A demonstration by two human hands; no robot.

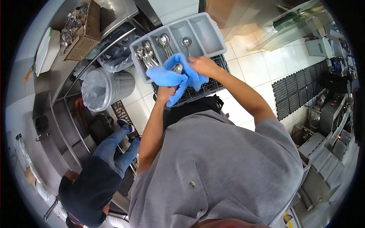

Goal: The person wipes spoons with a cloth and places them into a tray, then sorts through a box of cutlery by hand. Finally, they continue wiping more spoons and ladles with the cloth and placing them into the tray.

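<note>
My left hand [166, 94] is closed round a bunched blue cloth [167, 77], and the bowl of a spoon [177, 68] shows among its folds. The spoon's handle is hidden. On the other side, my right hand [202, 65] grips the cloth's edge, a little blurred. Just beyond both hands is a grey cutlery bin [222, 48] with several compartments. Spoons [145, 53] fill its left compartment, more large spoons [164, 40] lie in the one beside it, and a single round ladle-like spoon [186, 41] rests in the third.
The bin stands on a dark rack [222, 62]. To the left are a lined waste bin [110, 89] and a tan basket [85, 41] of cutlery on a steel counter. A co-worker in a black shirt [93, 193] bends at lower left. A black mat [300, 89] lies right.
</note>
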